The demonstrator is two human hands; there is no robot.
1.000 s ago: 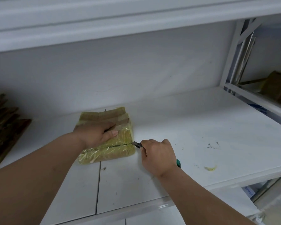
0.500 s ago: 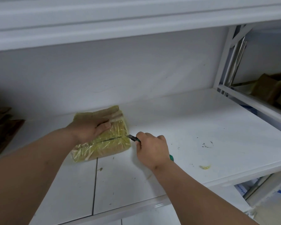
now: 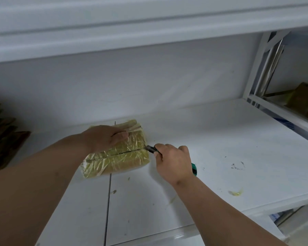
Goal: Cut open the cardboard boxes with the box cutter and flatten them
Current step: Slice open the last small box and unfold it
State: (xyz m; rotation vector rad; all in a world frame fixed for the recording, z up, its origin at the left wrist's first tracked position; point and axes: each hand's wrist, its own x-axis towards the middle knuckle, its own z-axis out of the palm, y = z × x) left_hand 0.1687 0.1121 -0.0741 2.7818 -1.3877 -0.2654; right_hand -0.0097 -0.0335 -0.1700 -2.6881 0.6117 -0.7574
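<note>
Since the earlier frames your right hand (image 3: 173,163) has drawn the box cutter (image 3: 152,149) back out along the slit, so the blade tip now sits at the right end of the cardboard box (image 3: 124,158) rather than partway in, while your left hand (image 3: 105,138) has kept its place on top. Nearest you, the white shelf (image 3: 220,157) has a seam running between its two panels, with small scraps on it and a yellowish bit of tape (image 3: 236,193) near its front right edge. Your right hand is curled tight around the cutter's handle, whose green end (image 3: 194,168) pokes out behind the palm; the dark blade end points left and touches the box's right edge at the slit. That small box, wrapped in glossy yellowish tape, lies across the panel seam, and a dark cut line runs lengthwise along its top. Your left hand presses down on its far half with the fingers extended flat. Farther back at the left edge lies a stack of flattened brown cardboard (image 3: 2,137). Beyond the shelf's right upright, on the neighbouring rack, more brown cardboard (image 3: 304,100) is visible.
</note>
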